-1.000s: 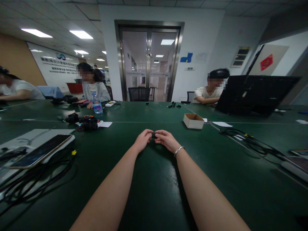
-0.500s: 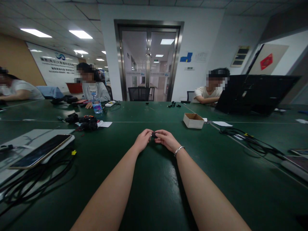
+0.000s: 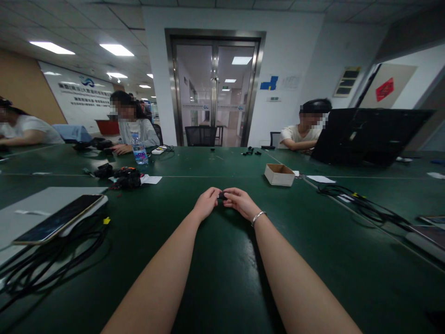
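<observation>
My left hand (image 3: 207, 203) and my right hand (image 3: 241, 202) meet just above the green table (image 3: 222, 260). Between their fingertips is a small black piece (image 3: 221, 195) with a bit of shiny metal at its left end. Thumb and fingers of both hands are pinched on it, the left at the metal end and the right at the dark end. Fingers cover much of it, so its exact kind cannot be made out. A silver bangle (image 3: 258, 218) circles my right wrist.
Right of my hands stands a small open box (image 3: 280, 178). To the left lie a phone (image 3: 59, 219), looped black cables (image 3: 69, 253) and black gear (image 3: 127, 177). A water bottle (image 3: 139, 150) stands farther back. Co-workers sit across the table; a large black monitor (image 3: 368, 134) is at right.
My hands stay nearly still on the small black piece. At far left, a dark cable end and shadow over the grey surface are gone. A co-worker's hand across the table has shifted left.
</observation>
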A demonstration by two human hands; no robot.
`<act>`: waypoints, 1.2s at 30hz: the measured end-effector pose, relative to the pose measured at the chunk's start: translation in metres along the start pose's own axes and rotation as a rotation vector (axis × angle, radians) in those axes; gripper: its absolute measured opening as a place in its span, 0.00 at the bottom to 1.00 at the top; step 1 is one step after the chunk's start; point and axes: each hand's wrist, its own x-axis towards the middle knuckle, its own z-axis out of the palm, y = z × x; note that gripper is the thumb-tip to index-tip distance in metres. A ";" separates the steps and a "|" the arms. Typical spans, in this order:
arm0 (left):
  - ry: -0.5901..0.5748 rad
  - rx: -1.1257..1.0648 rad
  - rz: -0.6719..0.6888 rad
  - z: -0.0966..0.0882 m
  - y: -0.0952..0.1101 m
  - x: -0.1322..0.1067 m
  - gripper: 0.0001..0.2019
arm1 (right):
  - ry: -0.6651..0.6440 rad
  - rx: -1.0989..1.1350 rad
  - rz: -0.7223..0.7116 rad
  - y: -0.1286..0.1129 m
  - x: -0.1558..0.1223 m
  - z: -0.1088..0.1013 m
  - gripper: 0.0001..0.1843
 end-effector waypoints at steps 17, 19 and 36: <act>-0.016 -0.045 -0.006 -0.001 0.000 0.000 0.14 | 0.013 0.002 0.015 -0.003 -0.002 0.002 0.08; 0.004 -0.050 0.008 -0.001 0.001 0.000 0.13 | 0.018 0.008 0.014 -0.002 -0.002 0.002 0.08; 0.013 -0.032 -0.018 0.000 0.005 -0.001 0.15 | 0.003 0.009 0.002 -0.002 -0.001 0.001 0.10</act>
